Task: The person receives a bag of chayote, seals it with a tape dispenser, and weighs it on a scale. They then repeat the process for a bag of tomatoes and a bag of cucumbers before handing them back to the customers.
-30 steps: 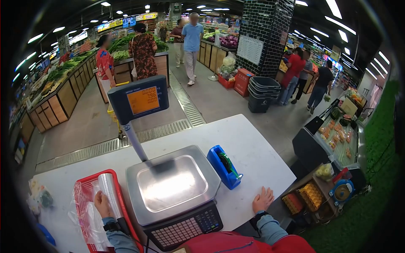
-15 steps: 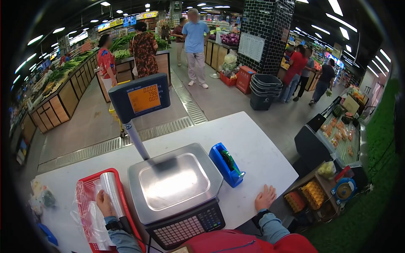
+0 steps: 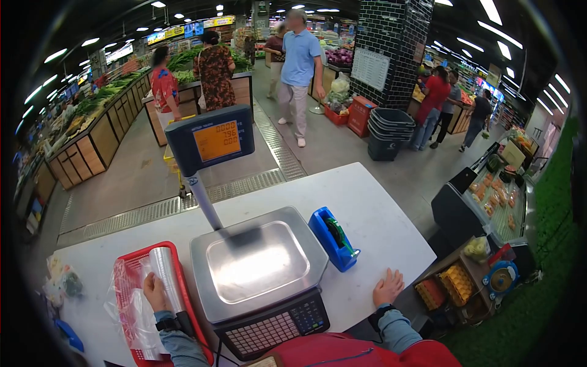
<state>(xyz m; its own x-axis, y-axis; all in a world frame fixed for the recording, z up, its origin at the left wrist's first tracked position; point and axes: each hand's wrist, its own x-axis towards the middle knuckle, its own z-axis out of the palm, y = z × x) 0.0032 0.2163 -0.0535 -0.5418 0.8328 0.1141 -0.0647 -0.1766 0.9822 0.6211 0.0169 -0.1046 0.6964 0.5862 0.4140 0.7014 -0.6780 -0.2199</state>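
Observation:
My left hand (image 3: 155, 293) is over a red plastic basket (image 3: 173, 247), fingers curled in at a thin clear plastic bag (image 3: 142, 324). Beside those fingers lies a roll of clear bags (image 3: 164, 272). My right hand (image 3: 387, 287) rests flat on the white table near its right edge, fingers stretched out, holding nothing. Between my hands stands a weighing scale (image 3: 260, 257) with a bare metal pan and a keypad (image 3: 269, 330). Its pole carries a lit orange display (image 3: 215, 142). A blue tape dispenser (image 3: 333, 238) sits just right of the pan.
The white table (image 3: 373, 208) spreads under everything. Bagged produce (image 3: 67, 281) and a blue object (image 3: 68, 335) lie at its left. Egg trays (image 3: 455, 283) stand on a lower shelf at right. Shoppers, including a person in a blue shirt (image 3: 299, 58), are beyond the table.
The person in the blue shirt has stepped nearer and slightly right. The view has shifted a little. My hands keep nearly the same places.

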